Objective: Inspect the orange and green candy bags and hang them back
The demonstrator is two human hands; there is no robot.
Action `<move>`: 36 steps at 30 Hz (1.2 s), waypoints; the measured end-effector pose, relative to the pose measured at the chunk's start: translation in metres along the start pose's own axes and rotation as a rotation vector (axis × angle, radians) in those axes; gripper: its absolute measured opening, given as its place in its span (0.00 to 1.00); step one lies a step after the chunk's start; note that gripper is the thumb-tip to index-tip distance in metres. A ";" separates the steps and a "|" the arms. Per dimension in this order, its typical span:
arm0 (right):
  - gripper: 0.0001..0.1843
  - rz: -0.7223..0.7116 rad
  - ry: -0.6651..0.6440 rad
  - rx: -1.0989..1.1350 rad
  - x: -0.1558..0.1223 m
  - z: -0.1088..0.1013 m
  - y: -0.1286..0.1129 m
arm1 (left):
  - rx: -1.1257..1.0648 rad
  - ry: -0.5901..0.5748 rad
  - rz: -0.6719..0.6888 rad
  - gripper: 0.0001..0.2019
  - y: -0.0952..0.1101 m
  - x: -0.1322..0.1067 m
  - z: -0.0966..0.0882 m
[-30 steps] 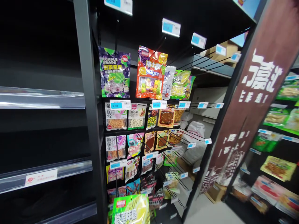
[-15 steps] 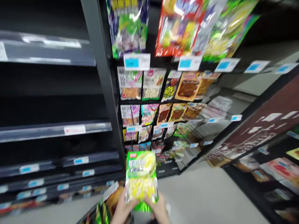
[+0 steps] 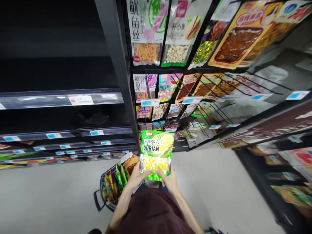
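A green and yellow bag of durian candy (image 3: 156, 156) is held upright in front of me, its printed face toward the camera. My left hand (image 3: 136, 175) grips its lower left side, thumb across the front. On the lower right, my right hand (image 3: 168, 178) closes on the bag in the same way, thumb in front. The fingers behind the bag are hidden. Below and left of my left hand stands a black basket (image 3: 97, 199) filled with several snack packets (image 3: 113, 183).
Ahead, a rack of hooks (image 3: 214, 112) carries bags such as pistachios (image 3: 179, 35) and shredded squid (image 3: 147, 35). Dark shelves (image 3: 56, 78) with price labels stand at the left. Another shelf unit (image 3: 255, 182) runs along the right. Grey floor (image 3: 207, 182) lies between.
My view has tilted down, so the rack's upper bags have left the picture and more floor, basket and my arms show. Both hands keep hold of the durian candy bag, which appears higher in view.
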State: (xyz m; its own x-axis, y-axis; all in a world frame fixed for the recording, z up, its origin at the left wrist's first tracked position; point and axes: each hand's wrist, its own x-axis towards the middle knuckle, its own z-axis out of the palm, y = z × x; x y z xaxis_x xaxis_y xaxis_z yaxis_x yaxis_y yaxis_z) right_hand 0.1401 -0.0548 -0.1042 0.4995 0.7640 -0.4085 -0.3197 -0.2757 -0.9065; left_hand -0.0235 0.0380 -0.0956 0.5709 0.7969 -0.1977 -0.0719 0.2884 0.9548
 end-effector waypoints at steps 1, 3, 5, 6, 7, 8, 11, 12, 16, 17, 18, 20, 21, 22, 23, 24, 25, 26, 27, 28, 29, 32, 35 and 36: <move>0.26 0.000 0.007 0.006 0.001 0.000 -0.001 | -0.009 0.004 -0.003 0.36 0.000 0.001 0.001; 0.26 -0.010 0.015 0.019 0.003 0.000 -0.002 | -0.026 0.020 -0.011 0.36 0.002 0.002 0.004; 0.25 -0.016 0.017 0.038 0.004 0.000 -0.004 | -0.015 0.035 -0.017 0.36 0.006 0.003 0.007; 0.25 -0.014 0.016 0.047 0.004 0.000 -0.004 | 0.004 0.041 -0.016 0.37 0.009 0.004 0.008; 0.25 -0.010 0.016 0.055 0.003 -0.001 -0.004 | 0.030 0.045 -0.011 0.37 0.012 0.004 0.009; 0.26 -0.007 0.015 0.062 0.003 -0.001 -0.004 | 0.062 0.047 -0.005 0.38 0.014 0.004 0.010; 0.25 -0.001 0.019 0.081 0.000 -0.002 -0.005 | 0.135 0.046 0.007 0.37 0.019 0.004 0.011; 0.25 -0.003 0.018 0.084 0.000 -0.002 -0.006 | 0.141 0.043 0.009 0.37 0.018 0.004 0.012; 0.24 -0.033 -0.001 0.058 0.001 -0.006 -0.006 | 0.058 0.071 0.000 0.35 0.009 0.004 0.012; 0.24 -0.045 -0.007 0.053 0.002 -0.006 -0.005 | 0.032 0.095 0.000 0.34 0.006 0.004 0.013; 0.24 -0.057 -0.014 0.055 0.003 -0.007 -0.004 | 0.008 0.121 0.002 0.34 0.004 0.004 0.014; 0.25 -0.072 -0.030 0.068 0.005 -0.008 -0.002 | -0.027 0.166 0.020 0.32 0.001 0.004 0.016; 0.24 -0.078 -0.038 0.073 0.006 -0.008 -0.001 | -0.046 0.178 0.028 0.31 0.000 0.005 0.017; 0.24 -0.082 -0.045 0.075 0.006 -0.008 0.000 | -0.066 0.186 0.034 0.30 0.000 0.005 0.018; 0.23 -0.087 -0.050 0.072 0.006 -0.008 0.000 | -0.084 0.193 0.039 0.29 0.000 0.005 0.018; 0.23 -0.092 -0.053 0.065 0.005 -0.008 0.000 | -0.095 0.201 0.044 0.29 0.001 0.005 0.019; 0.22 -0.097 -0.051 0.055 0.003 -0.008 0.000 | -0.094 0.207 0.047 0.28 0.001 0.005 0.019; 0.22 -0.102 -0.049 0.044 0.001 -0.008 0.000 | -0.081 0.209 0.043 0.27 0.002 0.005 0.018; 0.21 -0.107 -0.047 0.031 0.000 -0.008 0.000 | -0.058 0.210 0.031 0.26 0.002 0.005 0.018; 0.21 -0.111 -0.046 0.015 -0.002 -0.008 0.000 | -0.036 0.212 0.012 0.24 0.003 0.004 0.017; 0.21 -0.114 -0.050 -0.002 -0.003 -0.008 -0.001 | -0.023 0.212 -0.010 0.23 0.004 0.003 0.017; 0.22 -0.127 -0.071 -0.044 -0.004 -0.008 -0.002 | -0.034 0.237 -0.043 0.22 0.007 0.001 0.016; 0.22 -0.140 -0.103 -0.062 0.000 -0.005 -0.004 | -0.047 0.290 -0.038 0.21 0.010 0.001 0.016; 0.22 -0.142 -0.110 -0.064 0.001 -0.005 -0.005 | -0.053 0.306 -0.038 0.20 0.011 0.001 0.016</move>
State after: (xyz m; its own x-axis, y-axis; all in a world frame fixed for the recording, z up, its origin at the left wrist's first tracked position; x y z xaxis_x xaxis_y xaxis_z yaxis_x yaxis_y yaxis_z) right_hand 0.1458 -0.0554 -0.1002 0.4436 0.8562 -0.2649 -0.1988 -0.1942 -0.9606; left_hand -0.0101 0.0332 -0.0821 0.3014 0.9056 -0.2984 -0.1022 0.3419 0.9342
